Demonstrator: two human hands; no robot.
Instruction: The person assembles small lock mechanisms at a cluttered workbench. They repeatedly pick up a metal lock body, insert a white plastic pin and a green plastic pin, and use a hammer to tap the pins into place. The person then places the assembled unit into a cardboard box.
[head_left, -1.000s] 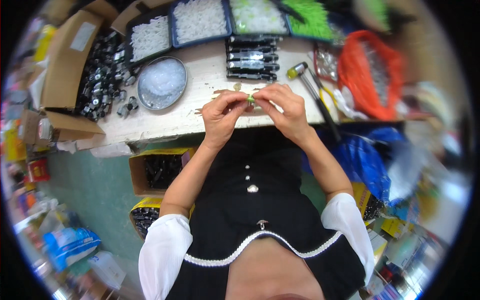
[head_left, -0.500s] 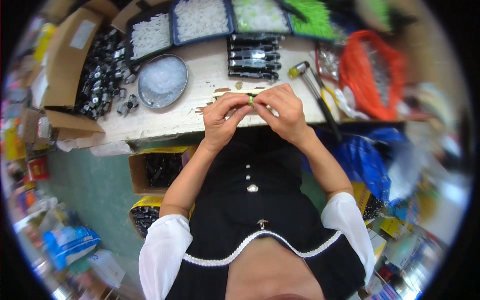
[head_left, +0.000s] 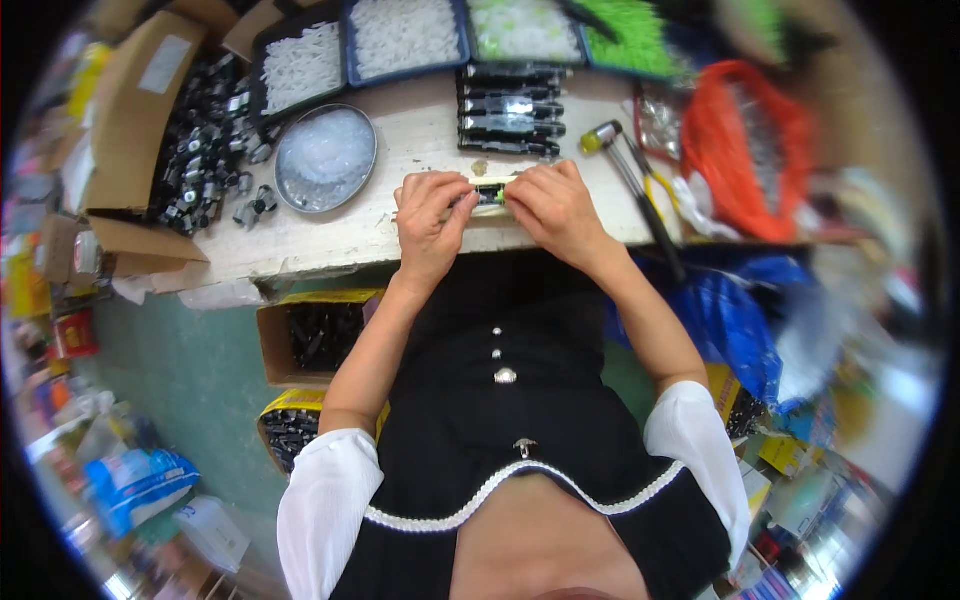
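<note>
Small dark part held between both hands at the near edge of the tabletop (head_left: 330, 235).

At the far left a cardboard box (head_left: 125, 110) and a heap of dark metal parts (head_left: 200, 140) are noted, then a round dish of clear pieces (head_left: 325, 158). The left hand (head_left: 430, 215) is closed in a pinch on the left end of a small dark part (head_left: 488, 195); the right hand (head_left: 550, 205) is pinched on its right end, where a green tip shows. The part is held just above the tabletop, its long axis lying left to right, green end toward the right. For a sound fit, the two ends are best kept in line and pressed squarely, not twisted. Behind, a row of black assembled pieces (head_left: 510, 110) is seen; further right, a hammer (head_left: 625, 170) and an orange bag (head_left: 740, 140).
</note>
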